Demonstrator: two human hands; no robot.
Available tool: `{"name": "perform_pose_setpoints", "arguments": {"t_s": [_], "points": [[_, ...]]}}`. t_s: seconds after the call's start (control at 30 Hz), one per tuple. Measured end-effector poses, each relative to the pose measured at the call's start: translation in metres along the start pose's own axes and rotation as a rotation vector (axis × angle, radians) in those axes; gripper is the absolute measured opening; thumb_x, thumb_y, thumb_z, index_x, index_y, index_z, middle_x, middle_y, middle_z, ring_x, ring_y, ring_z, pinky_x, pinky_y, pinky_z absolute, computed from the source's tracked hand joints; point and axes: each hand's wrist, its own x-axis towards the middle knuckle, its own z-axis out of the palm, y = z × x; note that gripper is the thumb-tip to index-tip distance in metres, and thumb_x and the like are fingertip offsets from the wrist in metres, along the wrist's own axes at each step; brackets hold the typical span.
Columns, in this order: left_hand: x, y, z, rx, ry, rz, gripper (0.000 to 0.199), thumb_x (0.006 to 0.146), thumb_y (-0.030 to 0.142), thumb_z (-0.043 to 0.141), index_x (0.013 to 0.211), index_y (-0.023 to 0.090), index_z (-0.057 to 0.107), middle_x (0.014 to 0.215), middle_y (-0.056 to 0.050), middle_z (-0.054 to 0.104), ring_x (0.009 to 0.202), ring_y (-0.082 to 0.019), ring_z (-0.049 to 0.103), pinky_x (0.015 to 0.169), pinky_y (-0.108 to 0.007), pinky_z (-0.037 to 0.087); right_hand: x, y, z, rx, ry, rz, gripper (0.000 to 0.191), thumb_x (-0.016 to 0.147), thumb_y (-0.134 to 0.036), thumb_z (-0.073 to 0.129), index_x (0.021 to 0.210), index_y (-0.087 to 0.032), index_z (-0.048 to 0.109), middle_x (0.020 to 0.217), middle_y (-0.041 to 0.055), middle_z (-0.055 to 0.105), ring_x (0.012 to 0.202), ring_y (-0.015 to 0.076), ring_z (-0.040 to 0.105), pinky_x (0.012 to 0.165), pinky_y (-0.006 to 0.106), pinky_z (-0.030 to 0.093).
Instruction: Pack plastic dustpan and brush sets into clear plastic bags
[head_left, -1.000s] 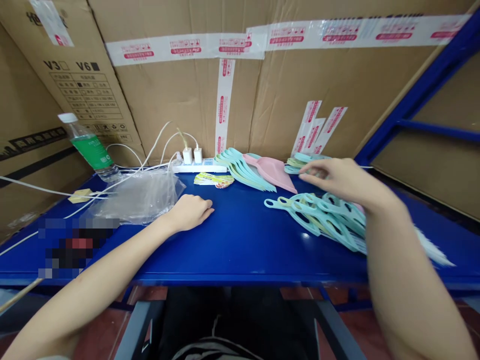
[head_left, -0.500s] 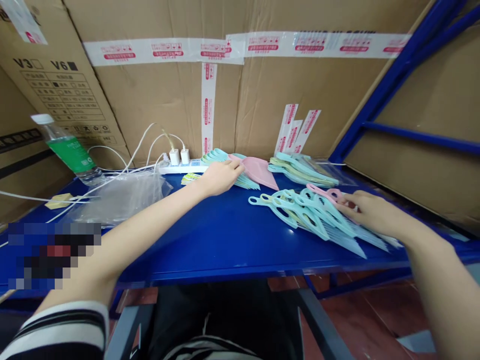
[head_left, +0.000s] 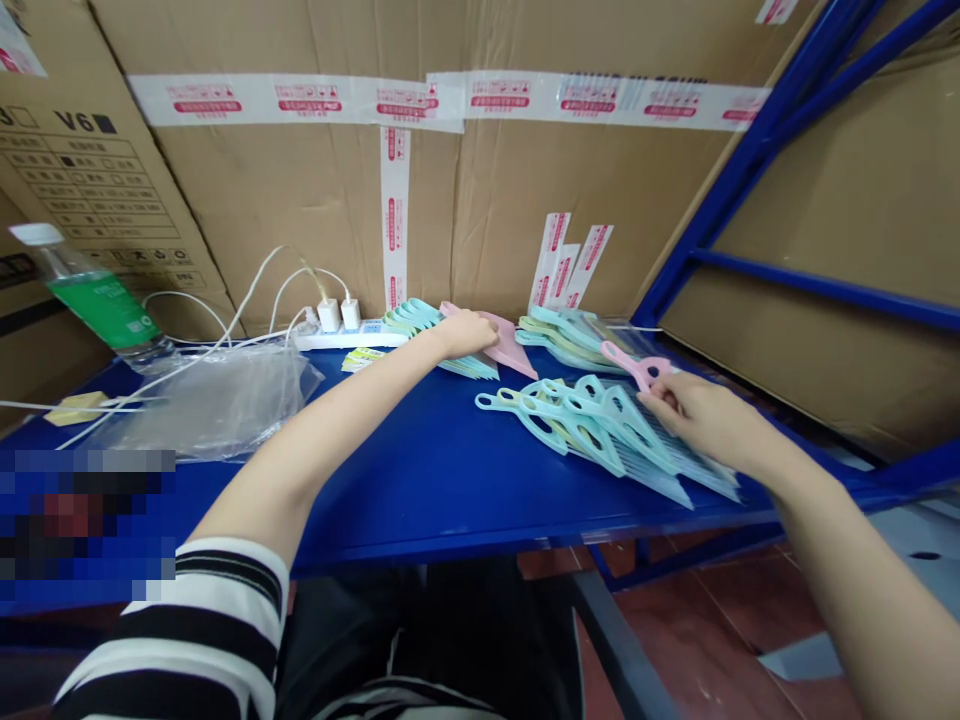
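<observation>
- Cardboard cartons fill the wall ahead of you, sealed w/ white-and-red printed tape; blue steel rack frame rises on your R.
- Blue shelf top runs under everything, w/ red tile floor below it. Pixelated patch covers front L part of shelf, can't tell what's there.
- Clear plastic bag lies on L side of shelf, water bottle w/ green label just behind it.
- White power strip sits at back of shelf, 2 chargers plugged in, cables trailing L.
- Aqua comb pile lies loose front R: loop handles pointing L, teeth fanned R.
- Your R hand is curled on top of pile, fingers closed on pink comb, its loop handle sticking out past them.
- Your L hand is open, fingers out, resting on pink plastic piece at back of shelf, right beside aqua comb stack.
- Small printed cards lie just in front of strip.
</observation>
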Motion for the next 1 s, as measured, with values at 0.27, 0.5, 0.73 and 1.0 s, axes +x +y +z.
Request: {"name": "perform_pose_setpoints", "arguments": {"t_s": [0.27,0.5,0.73,1.0], "points": [[-0.075,-0.008,-0.013,0.265,0.137,0.031,0.023,0.091,0.002,0.046,0.094,0.011,0.067,0.088,-0.01,0.067,0.088,-0.022,0.064,0.064,-0.03,0.044,0.01,-0.051,-0.01,0.034,0.243,-0.334,0.025,0.085,-0.042,0.039,0.066,-0.027,0.031,0.067,0.0049,0.05,0.064,0.0216,0.05,0.057,0.032,0.036],[-0.169,0.003,0.007,0.373,0.233,0.103,0.027,0.094,0.003,0.038,0.095,0.013,0.063,0.082,-0.005,0.064,0.072,-0.015,0.061,0.056,-0.025,0.044,0.025,-0.139,-0.008,0.033,0.12,-0.445,0.022,0.09,-0.032,0.048,0.07,-0.022,0.046,0.077,0.0052,0.059,0.07,0.0196,0.056,0.061,0.029,0.034],[-0.216,0.034,0.015,0.295,0.299,0.199,0.028,0.094,0.002,0.037,0.084,0.014,0.06,0.075,-0.002,0.061,0.063,-0.013,0.057,0.053,-0.025,0.042,0.034,-0.213,0.009,0.004,-0.083,-0.612,0.025,0.093,-0.032,0.049,0.078,-0.017,0.062,0.08,0.0068,0.068,0.075,0.02,0.059,0.059,0.028,0.029],[-0.211,0.057,0.025,0.203,0.378,0.296,0.031,0.093,0.0,0.036,0.081,0.015,0.062,0.069,-0.001,0.06,0.059,-0.013,0.058,0.055,-0.025,0.046,0.02,-0.231,0.035,0.04,-0.208,-0.59,0.03,0.094,-0.033,0.049,0.074,-0.018,0.066,0.072,0.0051,0.068,0.069,0.0183,0.059,0.056,0.029,0.025]]}}
